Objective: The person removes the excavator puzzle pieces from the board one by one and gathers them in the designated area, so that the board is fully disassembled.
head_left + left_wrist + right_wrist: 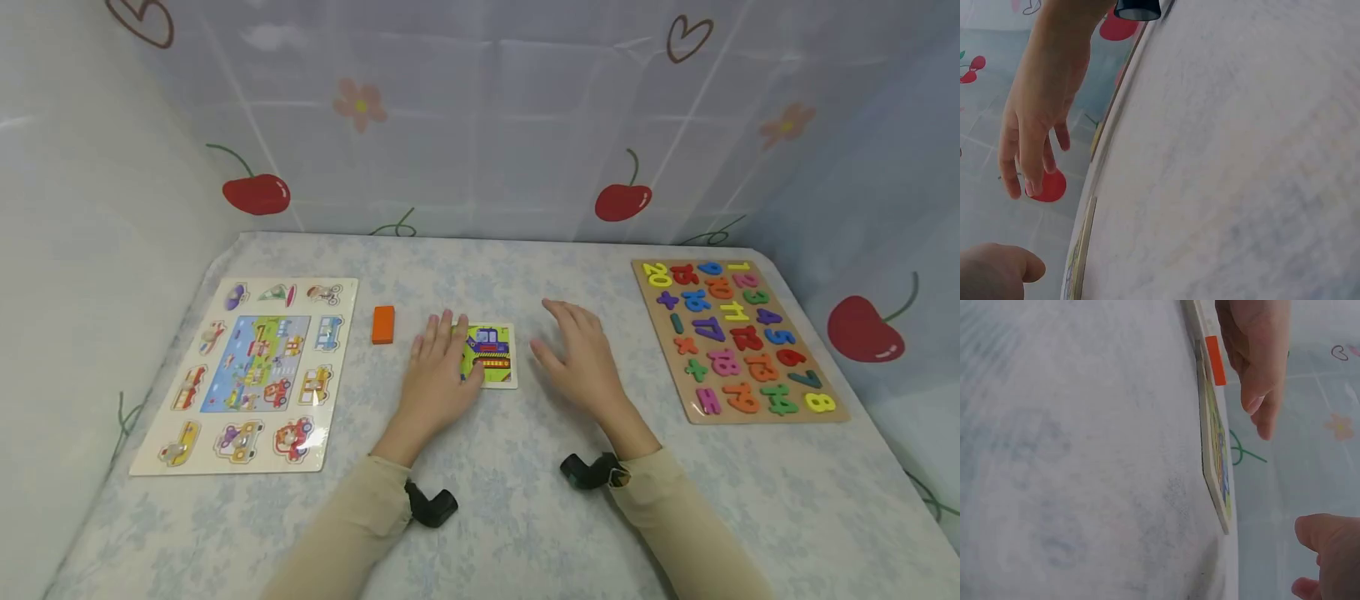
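A small square picture puzzle [491, 367] with a purple and red vehicle on green lies flat in the middle of the table. My left hand [441, 367] is over its left part, fingers straight and hiding that side. In the right wrist view this left hand [1261, 362] hovers above the puzzle's [1216, 447] level, with nothing in its fingers. To the right of the puzzle, my right hand [583, 357] is raised, thumb and fingers spread apart and holding nothing. An orange block [383, 325] lies just beyond the left fingertips, to their left.
At the left lies a large peg puzzle board [341, 333] with vehicle pieces and a town picture. A brown number board [678, 379] with colourful digits and signs lies at the right. Behind the table hangs a curtain [480, 133] printed with cherries and hearts.
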The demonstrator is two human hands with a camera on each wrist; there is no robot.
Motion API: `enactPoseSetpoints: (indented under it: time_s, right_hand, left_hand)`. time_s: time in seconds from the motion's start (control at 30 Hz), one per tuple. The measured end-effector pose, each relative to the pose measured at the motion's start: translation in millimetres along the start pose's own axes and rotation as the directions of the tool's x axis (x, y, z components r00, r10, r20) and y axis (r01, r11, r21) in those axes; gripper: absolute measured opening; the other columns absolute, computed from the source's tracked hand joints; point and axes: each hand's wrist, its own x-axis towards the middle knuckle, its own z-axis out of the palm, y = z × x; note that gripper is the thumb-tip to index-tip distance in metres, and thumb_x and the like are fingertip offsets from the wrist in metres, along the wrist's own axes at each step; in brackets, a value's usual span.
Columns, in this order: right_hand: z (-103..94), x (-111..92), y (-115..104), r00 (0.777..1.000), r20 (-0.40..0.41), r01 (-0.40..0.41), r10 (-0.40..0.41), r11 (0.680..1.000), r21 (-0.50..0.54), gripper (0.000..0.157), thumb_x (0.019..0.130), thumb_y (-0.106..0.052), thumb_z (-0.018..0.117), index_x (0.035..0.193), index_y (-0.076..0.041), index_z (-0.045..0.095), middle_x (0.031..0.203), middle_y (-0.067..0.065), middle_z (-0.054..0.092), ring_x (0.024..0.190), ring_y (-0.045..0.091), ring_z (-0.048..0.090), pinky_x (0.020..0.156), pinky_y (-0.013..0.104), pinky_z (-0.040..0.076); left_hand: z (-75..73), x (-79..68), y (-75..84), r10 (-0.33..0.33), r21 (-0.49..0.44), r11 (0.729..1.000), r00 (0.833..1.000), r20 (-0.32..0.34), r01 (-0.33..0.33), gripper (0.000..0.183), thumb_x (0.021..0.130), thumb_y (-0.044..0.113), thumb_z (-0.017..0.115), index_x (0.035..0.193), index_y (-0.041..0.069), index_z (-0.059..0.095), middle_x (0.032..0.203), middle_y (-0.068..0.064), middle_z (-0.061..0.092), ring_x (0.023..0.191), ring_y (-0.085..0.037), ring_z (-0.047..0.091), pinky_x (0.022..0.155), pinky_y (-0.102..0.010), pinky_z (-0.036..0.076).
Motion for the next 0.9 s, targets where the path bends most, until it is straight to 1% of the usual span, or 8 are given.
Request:
enactPoseSetpoints:
  time_s: [0.1,0.2,0.27,0.4,0.67,0.9]
  right_hand:
    - [7.1,4.9,2.8,0.999,0.042,-0.001,-0.001,0.999,0.051,0.051,0.096,-0.029,0.064,0.143,-0.013,0.051,0.140,0.013,0.055,0.130,0.036,0.046,0.106,0.054,0.040]
    - [14.3,11.0,4.9,0.995,0.097,-0.012,0.003,0.996,0.094,0.043,0.097,-0.026,0.063,0.137,-0.012,0.055,0.130,0.011,0.060,0.121,0.034,0.049,0.100,0.051,0.043]
    - [19.1,15.4,5.8,0.991,0.131,-0.026,0.011,0.994,0.110,0.040,0.097,-0.026,0.063,0.135,-0.012,0.057,0.127,0.010,0.061,0.118,0.031,0.050,0.099,0.049,0.044]
    - [27.7,23.3,6.4,0.982,0.185,-0.049,0.028,0.992,0.113,0.038,0.098,-0.031,0.062,0.132,-0.014,0.060,0.125,0.008,0.061,0.115,0.028,0.050,0.096,0.046,0.045]
    - [36.0,33.5,4.2,0.973,0.229,-0.046,0.029,0.996,0.072,0.033,0.098,-0.032,0.062,0.128,-0.019,0.064,0.121,0.005,0.061,0.107,0.026,0.050,0.093,0.045,0.045]
    - [38.7,39.0,2.2,0.971,0.239,-0.012,0.002,0.999,0.040,0.031,0.097,-0.033,0.064,0.124,-0.018,0.066,0.122,0.006,0.060,0.107,0.027,0.050,0.091,0.044,0.045]
  left_hand:
    - [3.3,2.5,0.8,-0.008,-0.018,1.000,1.000,0.013,0.009,0.073,0.099,0.045,0.045,0.161,0.018,0.016,0.169,-0.009,0.009,0.157,-0.029,0.002,0.126,-0.050,0.006]
    - [6.0,5.5,2.1,-0.014,-0.022,1.000,0.999,0.033,0.015,0.072,0.099,0.045,0.043,0.161,0.019,0.016,0.169,-0.008,0.007,0.157,-0.028,0.001,0.126,-0.050,0.004]
    - [7.7,7.1,2.6,-0.019,-0.018,1.000,0.999,0.043,0.019,0.071,0.100,0.046,0.042,0.161,0.020,0.016,0.169,-0.007,0.007,0.157,-0.026,0.000,0.126,-0.049,0.003]
    - [12.3,8.9,3.1,-0.022,0.013,1.000,0.999,0.049,0.021,0.069,0.100,0.047,0.040,0.161,0.021,0.018,0.169,-0.006,0.007,0.157,-0.026,0.000,0.126,-0.049,0.003]
    - [19.8,8.9,4.9,-0.015,0.038,0.999,0.999,0.028,0.014,0.066,0.101,0.050,0.037,0.159,0.022,0.024,0.168,-0.005,0.013,0.157,-0.026,0.003,0.126,-0.051,0.004]
    - [22.5,8.7,2.2,0.002,0.073,0.997,1.000,0.018,-0.004,0.066,0.101,0.050,0.038,0.159,0.020,0.025,0.168,-0.006,0.014,0.156,-0.027,0.005,0.126,-0.051,0.006]
